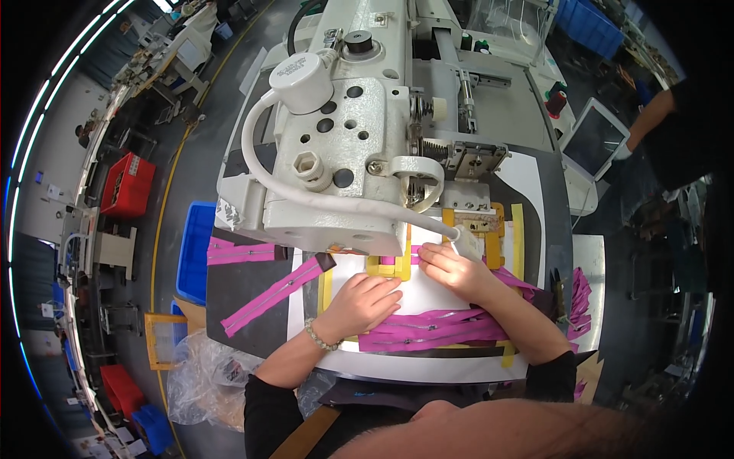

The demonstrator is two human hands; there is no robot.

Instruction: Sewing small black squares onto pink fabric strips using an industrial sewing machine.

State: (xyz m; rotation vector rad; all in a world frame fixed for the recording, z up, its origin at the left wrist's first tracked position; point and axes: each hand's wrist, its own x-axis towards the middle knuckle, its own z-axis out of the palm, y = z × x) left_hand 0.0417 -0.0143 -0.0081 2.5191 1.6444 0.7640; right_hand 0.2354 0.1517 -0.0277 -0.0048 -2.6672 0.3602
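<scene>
At the white sewing machine (336,153), both of my hands work beneath its head. My left hand (363,302) lies palm down, fingers extended side by side, at the lower edge of a yellow frame (401,269). Fingertips of my right hand (453,271) press together on a short magenta zipper end (415,255) beside that frame; the machine head partly hides it. Several magenta zippers (432,330) lie in a stack just below my hands. Left of them, one single zipper (277,296) with a dark end lies slantwise, and more zippers (245,254) rest beyond it.
A second yellow frame (495,237) sits right of the machine head. A magenta bundle (581,302) hangs at the table's right edge. On the left stand a blue bin (197,252) and a clear plastic bag (210,379). Another person's arm (650,122) touches a screen (596,141) at right.
</scene>
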